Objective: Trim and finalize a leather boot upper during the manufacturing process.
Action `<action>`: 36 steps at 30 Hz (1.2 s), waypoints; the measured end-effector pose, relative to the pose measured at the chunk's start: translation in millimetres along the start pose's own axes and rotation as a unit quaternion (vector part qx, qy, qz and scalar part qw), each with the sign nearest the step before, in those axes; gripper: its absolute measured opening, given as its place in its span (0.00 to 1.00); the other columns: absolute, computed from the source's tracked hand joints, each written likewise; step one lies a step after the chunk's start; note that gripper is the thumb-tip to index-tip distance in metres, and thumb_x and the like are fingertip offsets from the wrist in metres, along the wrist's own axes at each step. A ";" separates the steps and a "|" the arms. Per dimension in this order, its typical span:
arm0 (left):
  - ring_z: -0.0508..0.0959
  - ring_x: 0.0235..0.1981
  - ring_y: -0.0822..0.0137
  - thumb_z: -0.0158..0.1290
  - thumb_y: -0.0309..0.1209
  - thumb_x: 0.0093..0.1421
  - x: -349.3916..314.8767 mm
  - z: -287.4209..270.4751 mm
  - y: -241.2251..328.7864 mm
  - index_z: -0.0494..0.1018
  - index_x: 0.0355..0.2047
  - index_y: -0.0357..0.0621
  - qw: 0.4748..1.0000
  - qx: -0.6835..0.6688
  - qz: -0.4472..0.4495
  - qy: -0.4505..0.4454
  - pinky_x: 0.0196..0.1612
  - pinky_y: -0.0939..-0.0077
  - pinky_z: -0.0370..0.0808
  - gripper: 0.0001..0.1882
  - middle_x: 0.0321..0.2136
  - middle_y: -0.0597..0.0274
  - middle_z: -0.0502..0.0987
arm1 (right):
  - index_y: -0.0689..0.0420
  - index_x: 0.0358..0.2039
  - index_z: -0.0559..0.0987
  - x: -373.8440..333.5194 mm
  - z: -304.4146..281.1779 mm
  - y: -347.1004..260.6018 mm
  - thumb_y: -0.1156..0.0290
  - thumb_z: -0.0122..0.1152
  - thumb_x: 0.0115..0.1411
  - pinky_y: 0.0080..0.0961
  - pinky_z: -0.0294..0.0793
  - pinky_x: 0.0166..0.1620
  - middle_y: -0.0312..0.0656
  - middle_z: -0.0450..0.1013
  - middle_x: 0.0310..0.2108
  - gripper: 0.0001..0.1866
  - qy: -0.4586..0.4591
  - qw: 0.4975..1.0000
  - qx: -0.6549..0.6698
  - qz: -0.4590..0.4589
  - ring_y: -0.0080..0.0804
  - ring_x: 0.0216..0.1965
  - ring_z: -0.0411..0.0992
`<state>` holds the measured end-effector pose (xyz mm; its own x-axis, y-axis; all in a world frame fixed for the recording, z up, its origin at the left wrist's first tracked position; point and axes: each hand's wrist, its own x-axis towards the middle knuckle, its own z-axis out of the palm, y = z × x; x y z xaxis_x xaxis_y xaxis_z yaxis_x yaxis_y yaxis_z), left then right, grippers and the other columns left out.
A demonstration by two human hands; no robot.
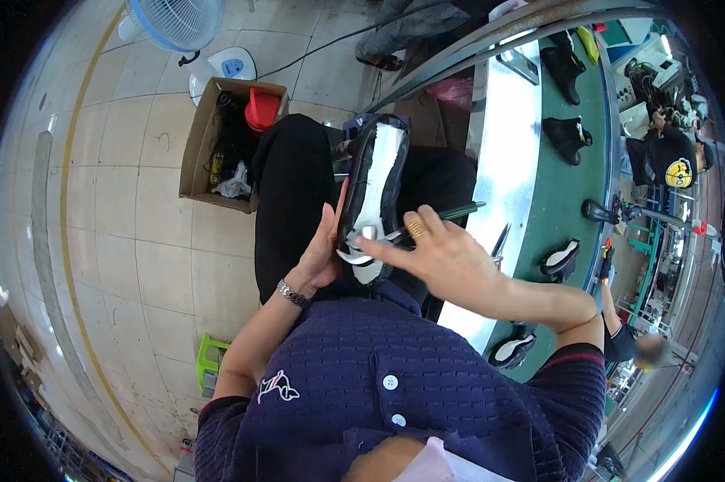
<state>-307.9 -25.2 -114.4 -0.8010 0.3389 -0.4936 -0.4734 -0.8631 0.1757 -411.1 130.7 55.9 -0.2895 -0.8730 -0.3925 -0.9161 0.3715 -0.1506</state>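
Note:
A black shoe upper (402, 138) lies sole side up over my lap, its underside covered by a long white panel (376, 177). My left hand (322, 253) grips its left side near the end closest to me. Over that same end is my right hand (451, 257), with a slim dark green tool (463, 210) like a pen or knife handle tucked among its fingers. The tool's working tip is hard to make out. The right index finger presses on the white underside, where a loose white strip (354, 257) curls at the edge.
To my right, a metal ledge (503, 145) borders a green conveyor (539, 213) carrying black boots (567, 138) and white-bottomed shoes (561, 259). A cardboard box (198, 165) with a red container (262, 108) stands left of my knee, near a fan (178, 20). Co-workers (672, 157) are beyond the conveyor.

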 end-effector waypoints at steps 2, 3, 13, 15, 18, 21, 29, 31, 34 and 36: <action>0.65 0.61 0.59 0.33 0.64 0.64 -2.7 -5.8 -3.8 0.53 0.67 0.52 0.999 0.031 0.012 -0.001 0.63 0.58 0.62 0.40 0.62 0.57 0.64 | 0.20 0.64 0.58 1.5 10.3 -8.0 0.76 0.54 0.56 0.24 0.76 0.29 0.51 0.70 0.34 0.41 0.055 0.997 -0.058 0.014 0.33 0.31 0.72; 0.65 0.61 0.59 0.34 0.63 0.64 -3.3 -8.6 -3.6 0.52 0.67 0.52 0.998 0.061 0.026 -0.007 0.63 0.58 0.62 0.39 0.62 0.58 0.64 | 0.20 0.64 0.58 1.9 9.9 -3.2 0.76 0.54 0.56 0.24 0.76 0.29 0.51 0.70 0.34 0.41 0.055 0.997 -0.056 0.015 0.33 0.31 0.72; 0.59 0.64 0.65 0.50 0.40 0.63 -12.3 42.1 11.5 0.42 0.70 0.63 0.987 0.124 0.095 0.037 0.65 0.68 0.57 0.39 0.66 0.59 0.55 | 0.22 0.63 0.61 8.6 -11.8 35.1 0.73 0.59 0.56 0.22 0.72 0.20 0.41 0.72 0.23 0.39 -0.108 0.985 0.130 -0.008 0.31 0.23 0.74; 0.60 0.64 0.65 0.49 0.38 0.63 -11.2 37.0 13.9 0.43 0.70 0.62 0.978 0.165 0.117 0.058 0.65 0.68 0.56 0.39 0.66 0.59 0.56 | 0.29 0.64 0.62 9.7 -35.6 27.3 0.73 0.58 0.58 0.24 0.72 0.19 0.38 0.73 0.20 0.36 -0.109 0.989 0.095 -0.037 0.33 0.19 0.74; 0.61 0.63 0.65 0.56 0.30 0.55 -12.9 29.7 14.8 0.45 0.70 0.63 0.976 0.196 0.053 0.082 0.65 0.69 0.54 0.46 0.64 0.59 0.58 | 0.36 0.65 0.61 13.2 -33.0 12.0 0.70 0.57 0.60 0.31 0.73 0.20 0.40 0.76 0.22 0.33 0.110 0.982 0.152 -0.003 0.35 0.16 0.74; 0.61 0.62 0.65 0.57 0.25 0.52 -9.4 23.3 17.1 0.44 0.70 0.65 0.992 0.116 0.044 0.023 0.64 0.68 0.56 0.50 0.64 0.61 0.58 | 0.38 0.67 0.58 31.5 2.8 20.3 0.65 0.56 0.61 0.28 0.71 0.17 0.42 0.75 0.19 0.34 -0.002 0.994 0.102 0.038 0.34 0.16 0.74; 0.70 0.54 0.63 0.56 0.27 0.54 -15.5 18.5 15.0 0.56 0.65 0.46 0.983 0.166 0.074 0.007 0.57 0.63 0.68 0.38 0.51 0.57 0.71 | 0.39 0.68 0.54 20.6 20.8 5.0 0.63 0.56 0.62 0.31 0.69 0.16 0.41 0.72 0.16 0.35 0.030 0.996 0.080 0.037 0.37 0.14 0.73; 0.70 0.55 0.63 0.56 0.32 0.57 -20.7 14.1 10.1 0.60 0.63 0.44 0.981 0.176 0.073 0.037 0.59 0.62 0.66 0.33 0.53 0.57 0.71 | 0.40 0.68 0.55 21.2 9.1 12.8 0.64 0.55 0.62 0.32 0.70 0.17 0.40 0.71 0.14 0.35 -0.011 0.990 0.131 0.058 0.36 0.14 0.72; 0.68 0.59 0.60 0.43 0.46 0.68 -22.2 -4.2 7.0 0.58 0.64 0.44 0.998 0.002 0.037 -0.044 0.62 0.60 0.64 0.29 0.59 0.55 0.67 | 0.30 0.65 0.59 4.5 1.0 24.9 0.75 0.53 0.58 0.30 0.75 0.22 0.52 0.75 0.31 0.37 0.034 0.996 0.048 0.061 0.41 0.27 0.77; 0.68 0.59 0.59 0.40 0.49 0.69 -24.0 -8.2 5.9 0.59 0.63 0.44 0.998 -0.004 0.024 -0.053 0.62 0.59 0.63 0.30 0.59 0.55 0.67 | 0.28 0.64 0.60 -8.3 2.3 20.0 0.78 0.53 0.57 0.30 0.76 0.24 0.55 0.73 0.37 0.38 0.052 0.998 0.026 0.030 0.43 0.34 0.77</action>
<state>-288.4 -41.5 -108.5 -0.8572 0.3347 -0.3914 -0.4314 -0.8818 0.1907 -426.5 146.1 54.0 -0.3733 -0.8758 -0.3061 -0.8814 0.4377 -0.1774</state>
